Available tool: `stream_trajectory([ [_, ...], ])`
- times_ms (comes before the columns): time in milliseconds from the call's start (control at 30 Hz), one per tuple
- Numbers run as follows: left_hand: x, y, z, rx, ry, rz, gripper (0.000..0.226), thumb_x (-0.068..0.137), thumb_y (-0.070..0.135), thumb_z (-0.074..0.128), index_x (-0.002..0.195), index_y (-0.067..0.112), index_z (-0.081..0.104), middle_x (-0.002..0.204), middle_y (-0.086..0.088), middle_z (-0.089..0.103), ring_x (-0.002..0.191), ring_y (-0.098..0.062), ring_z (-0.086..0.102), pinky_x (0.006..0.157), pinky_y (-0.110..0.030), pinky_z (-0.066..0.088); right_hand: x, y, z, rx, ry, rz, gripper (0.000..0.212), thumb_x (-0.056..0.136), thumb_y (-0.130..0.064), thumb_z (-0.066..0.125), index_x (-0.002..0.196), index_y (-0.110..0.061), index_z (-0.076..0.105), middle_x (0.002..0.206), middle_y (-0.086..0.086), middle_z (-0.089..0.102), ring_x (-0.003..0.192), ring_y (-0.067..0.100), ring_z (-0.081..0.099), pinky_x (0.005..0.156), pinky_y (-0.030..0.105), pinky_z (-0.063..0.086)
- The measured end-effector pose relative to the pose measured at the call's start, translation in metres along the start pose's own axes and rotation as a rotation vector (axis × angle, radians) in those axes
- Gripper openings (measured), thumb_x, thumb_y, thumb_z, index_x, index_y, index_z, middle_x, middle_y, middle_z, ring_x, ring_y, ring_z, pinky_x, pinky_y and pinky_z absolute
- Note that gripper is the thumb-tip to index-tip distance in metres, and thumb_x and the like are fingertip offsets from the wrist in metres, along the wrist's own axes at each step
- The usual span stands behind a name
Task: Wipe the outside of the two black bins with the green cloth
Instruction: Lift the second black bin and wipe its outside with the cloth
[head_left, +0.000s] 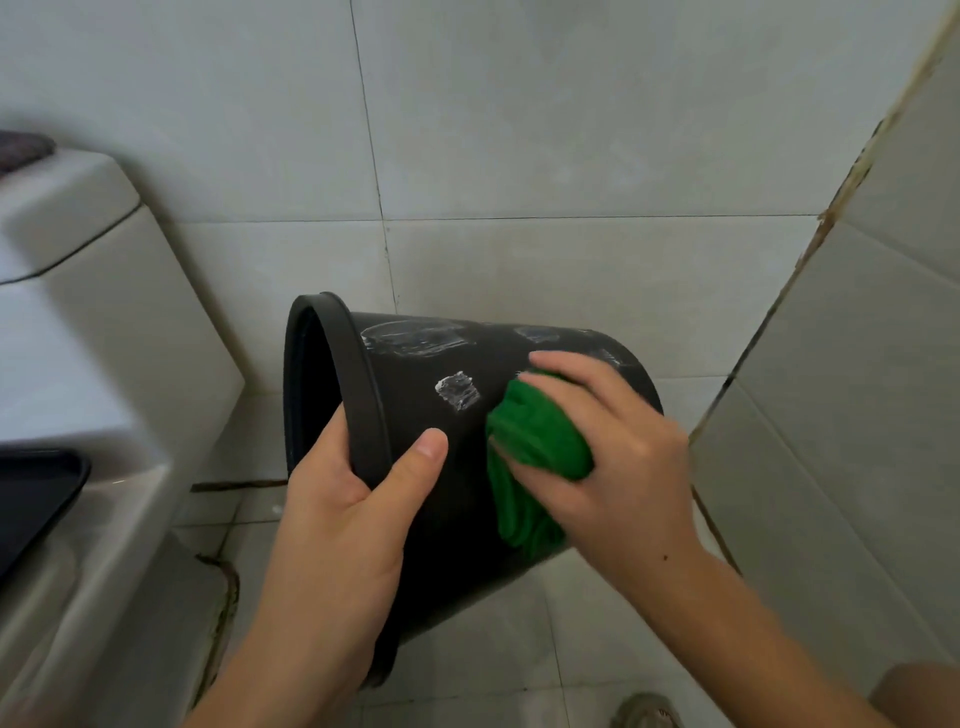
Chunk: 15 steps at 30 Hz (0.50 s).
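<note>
Now, bin: one black bin (415, 467) is held off the floor, tipped on its side, mouth to the left and base to the right, in front of a tiled wall (571, 130).
Left hand: the left hand (343, 525) grips the rim, thumb lying on the outer wall and fingers curled inside the mouth.
Right hand: the right hand (613, 452) holds the bunched green cloth (535, 457) and presses it against the bin's side, near the base end.
Marks: pale, scuffed patches (457, 389) sit on the upper wall, probably old label residue, though the blur makes that hard to tell.
Second bin: not identifiable in this view; a dark edge (36, 499) at lower left is too cropped to name.
Surroundings: a white toilet cistern (78, 270) stands at left, floor tiles (467, 665) lie below.
Progress: the first bin looks mid-wipe, with the patches not yet reached.
Risk, grip: only one hand carries the bin by its rim, so a hard push from the cloth could twist it loose and drop it.
Risk, coverage: the underside and far side are hidden, so they could be missed unless the bin is turned.
Risk, cloth: the loose tail hanging below could slip from the hand.
</note>
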<state>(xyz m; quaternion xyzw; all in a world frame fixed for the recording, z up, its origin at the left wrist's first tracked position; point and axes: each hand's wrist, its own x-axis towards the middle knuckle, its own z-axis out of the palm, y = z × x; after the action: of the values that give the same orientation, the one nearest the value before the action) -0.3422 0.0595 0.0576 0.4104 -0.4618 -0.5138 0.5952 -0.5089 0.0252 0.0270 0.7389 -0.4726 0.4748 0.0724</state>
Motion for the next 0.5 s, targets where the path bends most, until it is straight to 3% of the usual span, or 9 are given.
stream_trajectory([
  [133, 0.002, -0.002, -0.003, -0.009, 0.02, 0.007, 0.032, 0.077, 0.018, 0.06, 0.108, 0.017, 0.069, 0.101, -0.006, 0.076, 0.093, -0.022, 0.073, 0.071, -0.024, 0.057, -0.018, -0.016, 0.007, 0.012, -0.079, -0.246, 0.04, 0.078, -0.025, 0.077, 0.112, -0.005, 0.072, 0.124, 0.009, 0.066, 0.116, 0.024, 0.062, 0.096, 0.036, 0.051],
  [300, 0.0, 0.0, 0.001, 0.003, 0.004, 0.004, 0.031, 0.076, 0.012, 0.066, 0.107, 0.016, 0.069, 0.099, -0.005, 0.077, 0.091, -0.019, 0.073, 0.068, -0.021, 0.056, -0.005, -0.007, 0.001, 0.019, -0.013, -0.075, 0.041, 0.078, -0.03, 0.071, 0.111, -0.004, 0.072, 0.122, 0.008, 0.067, 0.111, 0.022, 0.064, 0.095, 0.035, 0.052],
  [400, 0.004, 0.005, -0.006, 0.0, 0.036, -0.011, 0.025, 0.07, 0.01, 0.071, 0.094, 0.018, 0.074, 0.093, -0.008, 0.077, 0.085, -0.022, 0.074, 0.064, -0.024, 0.057, -0.023, -0.019, 0.006, -0.037, -0.012, -0.298, 0.04, 0.074, -0.016, 0.079, 0.112, -0.006, 0.072, 0.124, 0.012, 0.066, 0.117, 0.03, 0.061, 0.101, 0.039, 0.048],
  [500, 0.008, 0.014, -0.017, 0.051, -0.003, -0.035, 0.031, 0.066, 0.004, 0.073, 0.091, 0.022, 0.075, 0.095, -0.012, 0.076, 0.087, -0.029, 0.074, 0.069, -0.033, 0.061, -0.029, -0.009, -0.001, -0.135, 0.022, -0.467, 0.046, 0.073, -0.014, 0.082, 0.116, -0.011, 0.066, 0.125, 0.012, 0.065, 0.117, 0.033, 0.062, 0.095, 0.044, 0.051],
])
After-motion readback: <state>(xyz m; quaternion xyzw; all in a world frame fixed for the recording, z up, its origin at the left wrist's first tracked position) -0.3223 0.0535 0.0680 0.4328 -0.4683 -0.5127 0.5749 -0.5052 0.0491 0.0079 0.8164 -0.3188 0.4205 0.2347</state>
